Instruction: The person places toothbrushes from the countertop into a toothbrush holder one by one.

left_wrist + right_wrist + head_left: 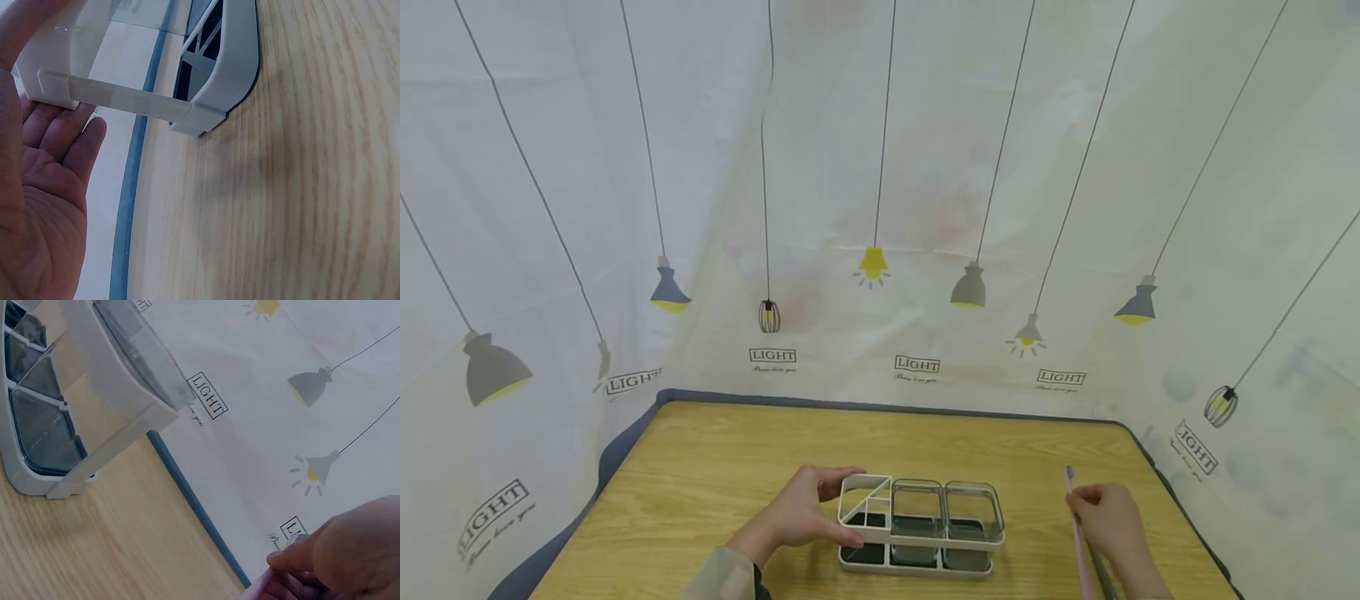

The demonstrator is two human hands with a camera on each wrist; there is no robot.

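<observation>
- While the white organiser stands near the 6 o'clock edge of the wooden table, the left hand cups its left end, thumb over the top rim, fingers lightly curled round the frame
- In the left wrist view the organiser lies at 12 o'clock from the palm, the fingers reaching under its rail
- At 3 o'clock of the organiser, apart from it, the right hand pinches a thin pink stick, its tip pointing to 12 o'clock
- Two clear cups sit in the organiser's middle and right bays; the left bay is split by white bars
- A lamp-printed curtain surrounds the table from 9 to 3 o'clock
</observation>
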